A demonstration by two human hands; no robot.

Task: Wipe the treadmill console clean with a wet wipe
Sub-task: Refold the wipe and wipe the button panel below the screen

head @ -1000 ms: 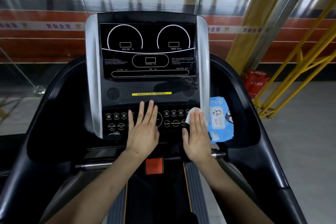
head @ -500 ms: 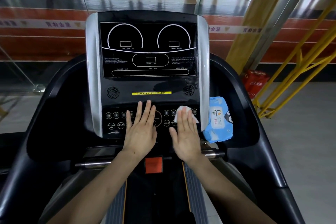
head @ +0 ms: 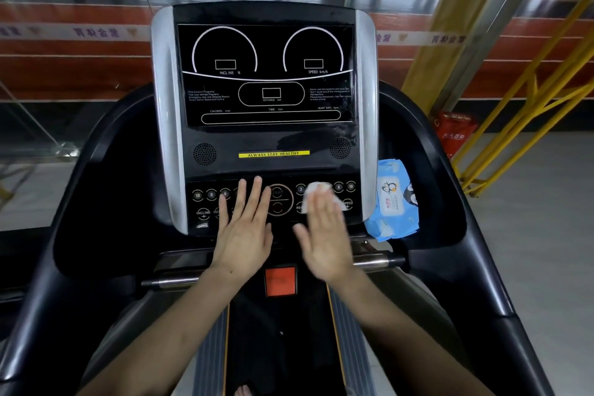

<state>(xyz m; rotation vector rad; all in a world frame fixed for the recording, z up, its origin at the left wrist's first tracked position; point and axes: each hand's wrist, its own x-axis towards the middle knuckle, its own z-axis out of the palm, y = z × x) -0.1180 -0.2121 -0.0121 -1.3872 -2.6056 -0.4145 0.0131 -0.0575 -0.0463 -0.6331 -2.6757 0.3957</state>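
Observation:
The black treadmill console (head: pixel 270 141) with silver side trims fills the middle of the head view. Its button panel lies along the bottom. My right hand (head: pixel 324 235) lies flat on the right half of that panel, pressing a white wet wipe (head: pixel 318 194) against the buttons; the wipe shows past my fingertips. The hand is motion-blurred. My left hand (head: pixel 246 225) rests flat with fingers spread on the left half of the panel, beside the round start button (head: pixel 278 202), holding nothing.
A blue pack of wet wipes (head: pixel 393 202) sits in the right tray of the console. A chrome handlebar (head: pixel 374 259) and a red safety key block (head: pixel 279 281) lie below the panel. Yellow railings (head: pixel 527 112) and a red bag (head: pixel 454 128) stand at the right.
My right hand has slid the wipe leftwards from the panel's right edge to the buttons right of the start button. My left hand has stayed in place.

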